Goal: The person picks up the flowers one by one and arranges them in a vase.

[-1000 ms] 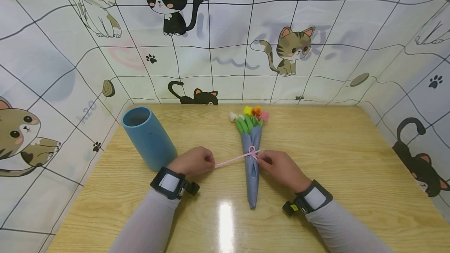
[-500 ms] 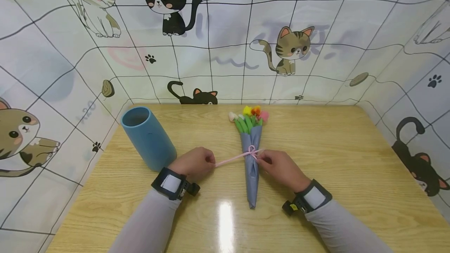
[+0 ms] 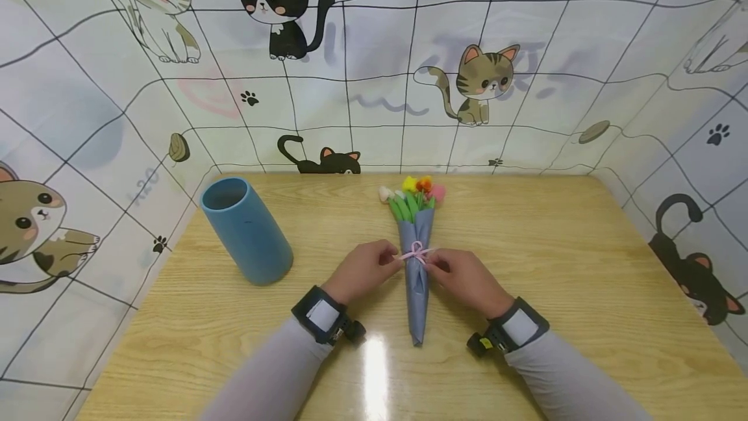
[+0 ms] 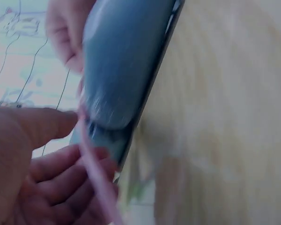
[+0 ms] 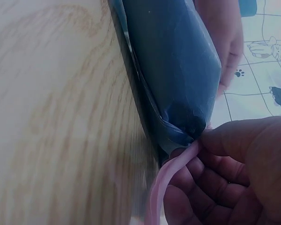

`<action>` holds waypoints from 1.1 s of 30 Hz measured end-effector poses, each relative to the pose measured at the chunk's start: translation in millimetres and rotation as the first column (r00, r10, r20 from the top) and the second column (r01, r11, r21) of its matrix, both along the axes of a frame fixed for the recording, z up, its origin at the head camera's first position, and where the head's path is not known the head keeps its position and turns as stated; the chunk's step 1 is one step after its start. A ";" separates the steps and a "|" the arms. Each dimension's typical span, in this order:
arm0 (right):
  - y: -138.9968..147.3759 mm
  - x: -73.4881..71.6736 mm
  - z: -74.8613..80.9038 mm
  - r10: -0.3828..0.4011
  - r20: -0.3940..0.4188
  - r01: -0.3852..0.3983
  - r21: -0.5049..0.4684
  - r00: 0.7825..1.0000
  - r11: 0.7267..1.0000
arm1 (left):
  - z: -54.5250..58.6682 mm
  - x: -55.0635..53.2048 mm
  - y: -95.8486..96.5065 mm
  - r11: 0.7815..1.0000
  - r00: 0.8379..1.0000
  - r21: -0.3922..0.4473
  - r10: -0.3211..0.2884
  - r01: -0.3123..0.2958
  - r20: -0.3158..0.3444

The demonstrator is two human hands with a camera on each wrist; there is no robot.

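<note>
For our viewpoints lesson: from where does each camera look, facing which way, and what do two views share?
Head: on the head, looking forward and down at the wrapped bouquet and pink ribbon; left hand, right hand and sleeves show.
Left wrist: on that wrist, facing bouquet and ribbon; left hand near, right beyond.
Right wrist: on that wrist, facing the same; right hand near, left beyond.
Wrist views share bouquet, ribbon and hands.
</note>
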State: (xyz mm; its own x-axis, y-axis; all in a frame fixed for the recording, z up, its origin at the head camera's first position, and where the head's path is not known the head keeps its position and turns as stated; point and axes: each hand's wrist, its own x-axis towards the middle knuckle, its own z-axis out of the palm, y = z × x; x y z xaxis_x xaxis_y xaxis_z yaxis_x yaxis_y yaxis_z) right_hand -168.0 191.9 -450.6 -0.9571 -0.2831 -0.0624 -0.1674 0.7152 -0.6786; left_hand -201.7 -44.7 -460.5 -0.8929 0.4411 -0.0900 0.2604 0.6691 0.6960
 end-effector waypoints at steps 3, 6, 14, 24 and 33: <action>0.1 -0.1 -0.1 0.001 -0.002 -0.001 -0.001 1.000 1.000 | -0.7 3.2 9.2 0.998 0.998 0.038 0.048 -0.047 -0.037; -1.0 -1.0 -0.4 0.005 -0.011 -0.005 0.004 1.000 1.000 | -0.3 6.1 12.0 0.996 0.995 0.058 0.079 -0.075 -0.065; -0.6 -1.7 -1.3 -0.008 -0.006 0.009 0.009 1.000 1.000 | 0.4 8.9 9.8 0.994 0.994 0.072 0.084 -0.079 -0.070; -0.4 -1.7 -2.2 -0.026 -0.002 0.026 0.028 1.000 0.999 | -2.0 7.6 2.9 0.998 0.997 0.013 0.064 -0.063 -0.044; -0.6 -1.6 -1.9 -0.019 0.008 0.019 0.026 1.000 0.999 | 2.2 6.9 -5.9 0.996 0.997 -0.036 0.080 -0.080 -0.011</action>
